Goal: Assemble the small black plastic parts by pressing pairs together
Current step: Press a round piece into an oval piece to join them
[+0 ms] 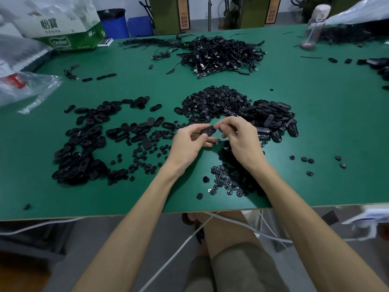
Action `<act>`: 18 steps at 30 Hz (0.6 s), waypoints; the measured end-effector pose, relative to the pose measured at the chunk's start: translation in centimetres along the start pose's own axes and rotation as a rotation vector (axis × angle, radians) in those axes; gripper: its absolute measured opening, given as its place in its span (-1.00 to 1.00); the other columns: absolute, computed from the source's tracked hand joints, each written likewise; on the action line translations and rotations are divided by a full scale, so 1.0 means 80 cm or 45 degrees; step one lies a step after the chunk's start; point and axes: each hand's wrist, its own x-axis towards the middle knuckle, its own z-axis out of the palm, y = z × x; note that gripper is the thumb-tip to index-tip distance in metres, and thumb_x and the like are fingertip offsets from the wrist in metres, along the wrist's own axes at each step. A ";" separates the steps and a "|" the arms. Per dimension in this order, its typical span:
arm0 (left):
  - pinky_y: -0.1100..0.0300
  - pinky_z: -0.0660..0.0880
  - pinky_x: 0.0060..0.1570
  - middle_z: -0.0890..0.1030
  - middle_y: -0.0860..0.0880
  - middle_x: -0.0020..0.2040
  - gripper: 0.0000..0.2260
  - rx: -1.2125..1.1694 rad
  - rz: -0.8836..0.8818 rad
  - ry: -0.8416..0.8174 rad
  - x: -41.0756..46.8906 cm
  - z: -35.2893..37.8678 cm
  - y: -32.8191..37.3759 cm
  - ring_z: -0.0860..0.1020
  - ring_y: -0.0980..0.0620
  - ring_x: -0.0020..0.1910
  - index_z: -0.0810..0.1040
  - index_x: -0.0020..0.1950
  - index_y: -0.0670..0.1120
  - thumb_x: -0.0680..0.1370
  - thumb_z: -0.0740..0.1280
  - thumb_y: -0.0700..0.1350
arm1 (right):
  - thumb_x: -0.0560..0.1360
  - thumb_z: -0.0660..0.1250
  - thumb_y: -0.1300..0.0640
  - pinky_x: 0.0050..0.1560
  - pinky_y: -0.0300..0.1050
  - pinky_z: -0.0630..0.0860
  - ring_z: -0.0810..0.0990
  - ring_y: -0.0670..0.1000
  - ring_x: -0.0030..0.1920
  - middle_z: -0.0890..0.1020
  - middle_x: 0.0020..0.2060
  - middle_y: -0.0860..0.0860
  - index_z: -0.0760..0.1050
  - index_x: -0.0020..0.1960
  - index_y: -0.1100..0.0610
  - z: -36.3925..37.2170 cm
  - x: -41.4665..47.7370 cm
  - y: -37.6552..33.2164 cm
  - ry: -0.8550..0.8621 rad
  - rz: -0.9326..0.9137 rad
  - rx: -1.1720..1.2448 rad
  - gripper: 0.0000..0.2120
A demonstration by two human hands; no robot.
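My left hand (190, 144) pinches a black oval plastic shell (208, 131) between thumb and fingers, just above the green table (315, 123). My right hand (237, 138) is right beside it, with its fingertips curled round a small black piece (221, 129) that is mostly hidden. The two hands almost touch over the middle of the table. A heap of small round black buttons (214, 102) lies just behind the hands. Oval shells are piled to its right (273, 119) and spread out on the left (88, 144).
A tangle of black cables (221, 53) lies at the back of the table. More round buttons (227, 182) are scattered by my right forearm. A cardboard box (63, 28) and plastic bags (25, 81) stand at the left, a clear bottle (313, 28) at the back right.
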 end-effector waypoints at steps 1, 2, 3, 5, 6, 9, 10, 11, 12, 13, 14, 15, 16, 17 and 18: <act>0.12 0.66 0.03 0.68 -0.19 0.13 -0.73 -0.019 0.002 0.002 -0.001 0.000 0.001 0.75 -0.06 -0.02 0.58 0.33 -0.26 0.65 0.27 -0.37 | 0.67 0.28 0.23 -0.13 -0.36 0.42 0.57 -0.11 -0.17 0.63 -0.05 0.00 0.64 0.00 0.09 0.000 0.001 0.000 -0.010 0.007 0.010 -0.82; 0.13 0.66 0.01 0.66 -0.20 0.16 -0.73 -0.042 0.005 0.006 -0.001 -0.001 0.002 0.75 -0.07 -0.04 0.58 0.33 -0.25 0.65 0.27 -0.37 | 0.67 0.27 0.22 -0.12 -0.34 0.41 0.55 -0.11 -0.16 0.62 -0.05 -0.01 0.63 -0.01 0.06 0.000 0.001 0.000 -0.022 0.012 0.015 -0.82; 0.13 0.67 0.00 0.62 -0.19 0.19 -0.71 -0.063 0.009 0.012 -0.002 -0.002 0.004 0.75 -0.09 -0.06 0.59 0.34 -0.22 0.65 0.28 -0.37 | 0.68 0.27 0.21 -0.11 -0.32 0.42 0.55 -0.11 -0.14 0.62 -0.04 -0.01 0.62 -0.01 0.05 0.001 0.002 0.000 -0.033 0.016 0.017 -0.82; 0.11 0.68 -0.01 0.56 -0.14 0.25 -0.68 -0.089 0.023 0.022 -0.002 -0.003 0.006 0.76 -0.11 -0.09 0.60 0.36 -0.15 0.64 0.29 -0.36 | 0.69 0.26 0.19 -0.09 -0.27 0.46 0.55 -0.05 -0.14 0.63 -0.04 0.00 0.60 0.00 0.05 0.001 0.002 0.001 -0.040 0.014 0.035 -0.84; 0.11 0.68 -0.02 0.54 -0.12 0.25 -0.68 -0.096 0.031 0.024 -0.003 -0.004 0.007 0.76 -0.12 -0.10 0.61 0.35 -0.14 0.64 0.29 -0.35 | 0.69 0.26 0.18 -0.10 -0.23 0.48 0.56 -0.03 -0.15 0.63 -0.07 0.00 0.59 0.01 0.07 0.001 0.002 0.002 -0.037 0.010 0.049 -0.86; 0.13 0.68 -0.06 0.54 -0.14 0.17 -0.73 -0.137 0.026 0.040 -0.004 -0.004 0.009 0.75 -0.14 -0.11 0.63 0.28 -0.18 0.62 0.34 -0.36 | 0.68 0.29 0.18 -0.14 -0.21 0.50 0.57 -0.06 -0.22 0.63 -0.19 -0.05 0.58 0.01 0.11 0.001 0.002 0.003 -0.020 0.006 0.117 -0.89; 0.12 0.68 -0.07 0.56 -0.16 0.12 -0.76 -0.162 0.018 0.054 -0.004 -0.003 0.009 0.75 -0.15 -0.10 0.62 0.26 -0.20 0.61 0.37 -0.36 | 0.67 0.30 0.19 -0.16 -0.24 0.50 0.57 -0.08 -0.24 0.63 -0.23 -0.06 0.59 0.01 0.11 0.000 0.002 0.004 -0.006 0.010 0.155 -0.89; 0.10 0.69 -0.07 0.59 -0.18 0.08 -0.78 -0.194 0.006 0.073 -0.005 -0.004 0.009 0.75 -0.16 -0.08 0.62 0.24 -0.21 0.60 0.40 -0.35 | 0.67 0.31 0.21 -0.18 -0.26 0.50 0.58 -0.10 -0.25 0.64 -0.24 -0.05 0.60 0.01 0.10 0.000 0.002 0.004 0.012 0.016 0.189 -0.89; 0.08 0.69 -0.08 0.63 -0.22 0.03 -0.79 -0.227 -0.008 0.092 -0.005 -0.004 0.010 0.75 -0.16 -0.07 0.61 0.22 -0.24 0.59 0.42 -0.33 | 0.66 0.31 0.22 -0.19 -0.26 0.50 0.60 -0.11 -0.25 0.66 -0.24 -0.04 0.60 0.01 0.09 -0.001 0.003 0.004 0.026 0.025 0.214 -0.88; 0.06 0.69 -0.08 0.67 -0.26 -0.01 -0.80 -0.253 -0.023 0.109 -0.005 -0.005 0.010 0.75 -0.17 -0.06 0.60 0.20 -0.26 0.58 0.44 -0.31 | 0.66 0.31 0.24 -0.20 -0.25 0.49 0.62 -0.11 -0.23 0.68 -0.22 -0.03 0.61 0.02 0.08 -0.002 0.003 0.005 0.031 0.037 0.233 -0.87; 0.06 0.69 -0.10 0.70 -0.26 -0.04 -0.80 -0.267 -0.036 0.125 -0.004 -0.005 0.010 0.74 -0.17 -0.06 0.59 0.18 -0.28 0.58 0.45 -0.30 | 0.65 0.32 0.25 -0.20 -0.24 0.49 0.64 -0.10 -0.22 0.69 -0.20 -0.03 0.61 0.03 0.07 -0.003 0.004 0.005 0.027 0.050 0.251 -0.87; 0.07 0.69 -0.12 0.72 -0.25 -0.06 -0.81 -0.272 -0.049 0.140 -0.004 -0.005 0.009 0.74 -0.16 -0.07 0.58 0.17 -0.29 0.58 0.45 -0.29 | 0.65 0.33 0.26 -0.20 -0.22 0.50 0.66 -0.09 -0.19 0.71 -0.18 -0.02 0.61 0.04 0.07 -0.003 0.004 0.006 0.017 0.062 0.264 -0.87; 0.08 0.69 -0.14 0.73 -0.24 -0.07 -0.82 -0.275 -0.061 0.151 -0.004 -0.005 0.008 0.74 -0.15 -0.08 0.57 0.15 -0.30 0.58 0.45 -0.29 | 0.64 0.34 0.27 -0.19 -0.20 0.51 0.68 -0.07 -0.17 0.72 -0.17 -0.02 0.61 0.05 0.08 -0.003 0.004 0.006 0.005 0.073 0.273 -0.88; 0.09 0.69 -0.14 0.74 -0.23 -0.07 -0.83 -0.280 -0.071 0.156 -0.004 -0.004 0.007 0.74 -0.15 -0.08 0.56 0.14 -0.30 0.59 0.44 -0.29 | 0.63 0.35 0.27 -0.18 -0.21 0.52 0.69 -0.07 -0.16 0.73 -0.16 -0.02 0.62 0.06 0.09 -0.003 0.004 0.006 -0.004 0.081 0.278 -0.88; 0.09 0.69 -0.14 0.74 -0.22 -0.07 -0.85 -0.288 -0.079 0.156 -0.004 -0.004 0.007 0.75 -0.15 -0.08 0.55 0.14 -0.30 0.61 0.42 -0.29 | 0.62 0.36 0.26 -0.17 -0.23 0.52 0.70 -0.06 -0.15 0.74 -0.15 -0.02 0.63 0.06 0.10 -0.003 0.004 0.007 -0.008 0.086 0.284 -0.89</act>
